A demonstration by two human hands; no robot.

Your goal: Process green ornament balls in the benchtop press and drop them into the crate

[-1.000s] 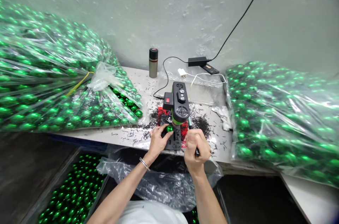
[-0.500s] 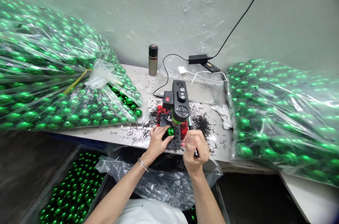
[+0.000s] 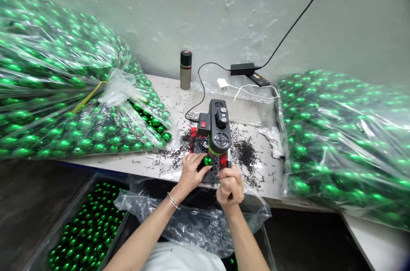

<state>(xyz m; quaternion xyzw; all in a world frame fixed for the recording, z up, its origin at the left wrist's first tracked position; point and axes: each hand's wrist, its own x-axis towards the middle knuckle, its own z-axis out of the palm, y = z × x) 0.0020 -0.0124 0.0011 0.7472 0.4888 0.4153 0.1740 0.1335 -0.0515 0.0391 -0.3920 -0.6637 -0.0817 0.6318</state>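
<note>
A shiny green ball (image 3: pixel 208 160) sits under the head of a black bench machine (image 3: pixel 219 128) with a red switch. Thumb and fingers of my left hand (image 3: pixel 192 171) pinch the ball from the left. My right hand (image 3: pixel 230 186) is wrapped round the machine's lever (image 3: pixel 228 158), just right of the base. Small black shavings (image 3: pixel 246 153) lie in piles around the machine, with red material (image 3: pixel 223 161) beneath it.
Big clear bags of green balls stand left (image 3: pixel 64 104) and right (image 3: pixel 339 147). Behind are a bottle (image 3: pixel 185 70), a power adapter (image 3: pixel 242 69) and a white plug (image 3: pixel 222 83). A white cloth (image 3: pixel 274 142) lies right; a bin of green balls (image 3: pixel 88 228) is below left.
My right hand has moved left and the lever now hangs more upright, its lower end nearer the machine. My left hand keeps its pinch on the ball. The view has shifted slightly.
</note>
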